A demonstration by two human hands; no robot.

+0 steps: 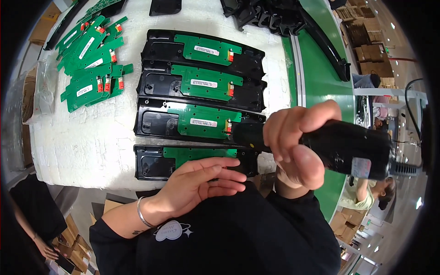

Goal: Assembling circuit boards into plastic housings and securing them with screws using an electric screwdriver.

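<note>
My right hand grips a black electric screwdriver, its cable running off to the right. The tool's nose points left at the red-and-white connector on a green circuit board. Whether the tip touches is hard to see. That board lies in a black plastic housing, third from the far end of a row. Over the nearest housing hovers my left hand, fingers stretched out and holding nothing. It partly covers that housing's green board. Two further housings behind hold similar boards.
Loose green circuit boards are heaped on the left of the white foam-like surface. Black plastic parts pile up at the far right, beside a green work surface. Other people and cardboard boxes are around.
</note>
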